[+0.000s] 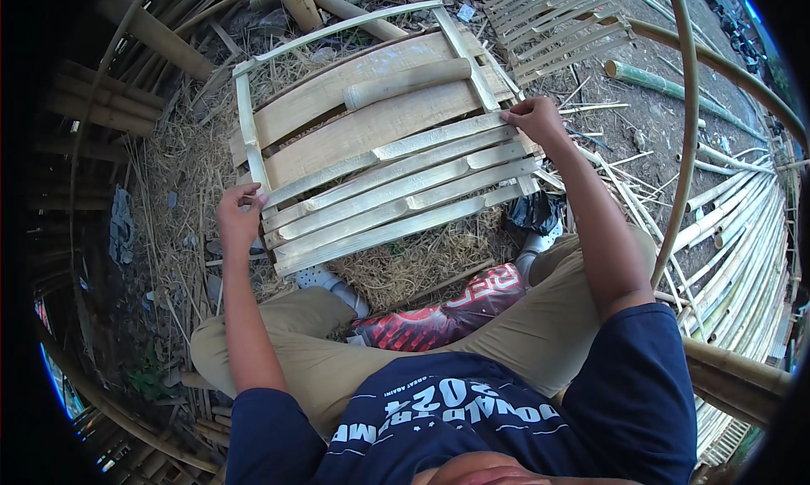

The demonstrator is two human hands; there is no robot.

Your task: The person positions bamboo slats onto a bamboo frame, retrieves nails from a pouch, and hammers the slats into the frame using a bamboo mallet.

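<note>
With the slat (380, 153) just above the picture's centre, our right hand (537, 122) pinching one end and our left (239, 216) curled at the other, grip unclear, we should keep it parallel to the slats below (337, 216).

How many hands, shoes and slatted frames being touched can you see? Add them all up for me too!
Hands: 2, left hand and right hand
Shoes: 2, left shoe and right shoe
Touched slatted frame: 1
Total: 5
</note>
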